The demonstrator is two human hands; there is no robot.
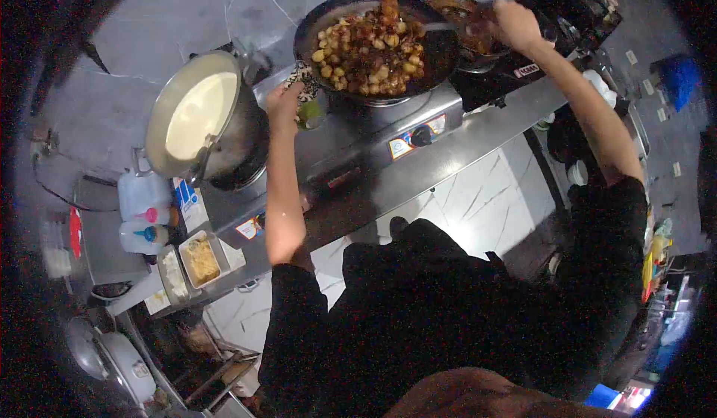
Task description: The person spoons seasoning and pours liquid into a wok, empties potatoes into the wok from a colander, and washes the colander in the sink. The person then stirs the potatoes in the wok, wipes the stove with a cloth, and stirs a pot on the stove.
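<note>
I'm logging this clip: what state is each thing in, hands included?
Left hand: closed on the cloth
Patterned cloth: bunched, at the wok's edge
Right hand: closed on the utensil
Utensil: end in the wok
Wok: uncovered, holding browned chunks
Metal pot: uncovered, holding pale liquid
White tub: open, yellowish contents
Stove knob: setting unreadable

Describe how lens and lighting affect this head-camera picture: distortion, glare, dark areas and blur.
Head view throughout: wide-angle distortion with black, rounded borders; bright glare on the floor tiles; black shirt losing detail, speckled with noise; right hand slightly soft, perhaps from motion.
</note>
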